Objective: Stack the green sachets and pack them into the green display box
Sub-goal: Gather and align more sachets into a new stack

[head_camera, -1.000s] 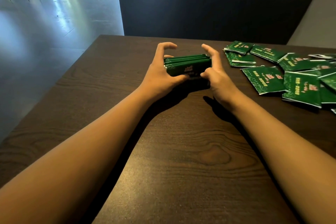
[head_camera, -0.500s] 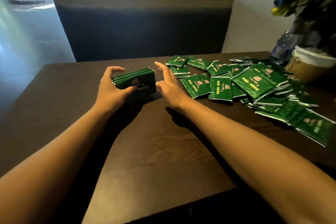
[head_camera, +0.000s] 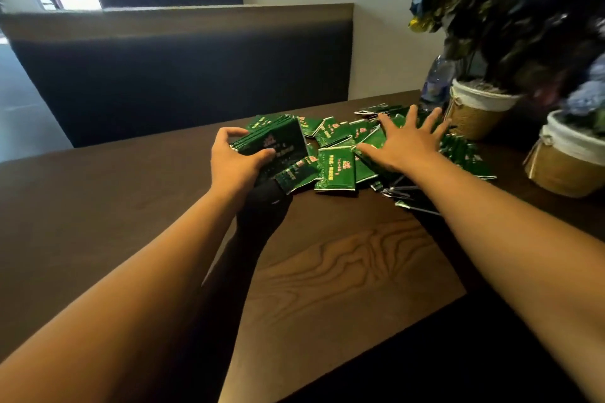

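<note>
Dark wood table, L hand grips green sachet stack, R hand fingers splayed.

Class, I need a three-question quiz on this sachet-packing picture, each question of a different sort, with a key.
1. True or false: the left hand grips a stack of green sachets.
2. The right hand is: A) curled into a fist, B) spread open over the loose sachets, C) holding a basket planter.
3. Fill in: the green display box is ___ in this view.

Key: 1 true; 2 B; 3 not visible.
</note>
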Demonstrator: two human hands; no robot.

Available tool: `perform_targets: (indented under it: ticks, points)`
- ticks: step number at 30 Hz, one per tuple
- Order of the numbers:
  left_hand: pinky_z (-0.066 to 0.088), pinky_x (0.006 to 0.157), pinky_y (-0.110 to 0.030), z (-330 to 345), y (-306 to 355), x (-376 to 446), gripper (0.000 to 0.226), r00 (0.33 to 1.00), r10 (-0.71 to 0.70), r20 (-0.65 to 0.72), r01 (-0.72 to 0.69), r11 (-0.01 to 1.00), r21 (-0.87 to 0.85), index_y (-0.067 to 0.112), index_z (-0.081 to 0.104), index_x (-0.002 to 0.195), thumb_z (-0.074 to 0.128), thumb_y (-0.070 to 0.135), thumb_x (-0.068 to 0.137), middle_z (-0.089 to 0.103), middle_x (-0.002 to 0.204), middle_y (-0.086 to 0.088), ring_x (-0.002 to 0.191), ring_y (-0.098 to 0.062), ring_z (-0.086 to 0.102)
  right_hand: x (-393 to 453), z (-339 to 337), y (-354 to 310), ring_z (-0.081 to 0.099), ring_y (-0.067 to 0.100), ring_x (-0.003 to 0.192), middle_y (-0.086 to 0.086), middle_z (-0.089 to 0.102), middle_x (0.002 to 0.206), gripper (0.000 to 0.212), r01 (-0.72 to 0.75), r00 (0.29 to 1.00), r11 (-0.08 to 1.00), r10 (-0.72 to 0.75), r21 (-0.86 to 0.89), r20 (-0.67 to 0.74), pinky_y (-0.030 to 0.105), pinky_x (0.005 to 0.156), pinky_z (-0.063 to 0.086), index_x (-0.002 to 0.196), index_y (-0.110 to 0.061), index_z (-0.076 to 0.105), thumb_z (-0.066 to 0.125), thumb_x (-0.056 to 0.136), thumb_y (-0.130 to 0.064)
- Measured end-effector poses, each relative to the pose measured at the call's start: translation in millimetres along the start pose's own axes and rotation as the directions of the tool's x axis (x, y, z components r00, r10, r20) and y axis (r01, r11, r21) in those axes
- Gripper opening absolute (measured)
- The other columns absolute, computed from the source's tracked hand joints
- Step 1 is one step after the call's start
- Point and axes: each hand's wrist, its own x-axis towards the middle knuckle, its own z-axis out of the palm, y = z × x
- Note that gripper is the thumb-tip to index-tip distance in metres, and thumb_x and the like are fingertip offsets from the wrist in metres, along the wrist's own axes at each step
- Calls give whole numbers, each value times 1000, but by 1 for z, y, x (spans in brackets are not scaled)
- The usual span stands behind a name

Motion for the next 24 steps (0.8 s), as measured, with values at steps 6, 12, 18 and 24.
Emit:
perform_targets:
  ticks: [6, 12, 18, 24]
  points:
    - [63, 70, -37, 25, -6, 10, 56, 962, -215, 170, 235, 966, -105, 18, 54, 126, 86, 10, 81, 63, 119, -5, 99, -21, 70, 8, 24, 17, 15, 58, 146, 21, 7, 167, 108, 97, 984, 987, -114, 127, 137, 76, 113, 17, 158, -51, 2, 29, 66, -102]
    - [65, 70, -40, 21, -5, 8, 57, 907, -263, 330, 312, 944, -105, 16, 53, 130, 81, 1, 83, 66, 112, -9, 88, -25, 73, -4, 32, -14, 14, 56, 147, 18, 11, 167, 103, 236, 962, 970, -240, 52, 131, 76, 113, 13, 156, -54, 9, 26, 67, -102]
    - [65, 71, -41, -10, -4, 4, 62, 893, -270, 361, 340, 929, -148, 12, 54, 133, 81, -3, 80, 66, 120, -15, 90, -26, 76, -39, 36, -74, 11, 55, 148, 20, 9, 167, 94, 350, 915, 936, -348, 27, 202, 78, 112, 10, 158, -51, 5, 29, 77, -95]
    - [63, 64, -34, -95, -17, -4, 59, 937, -271, 219, 310, 937, -165, 9, 54, 132, 81, -2, 81, 65, 122, -15, 98, -29, 73, -85, 40, -163, 10, 56, 146, 21, 7, 166, 100, 372, 897, 910, -403, 182, 184, 78, 111, 8, 157, -50, 4, 25, 73, -99]
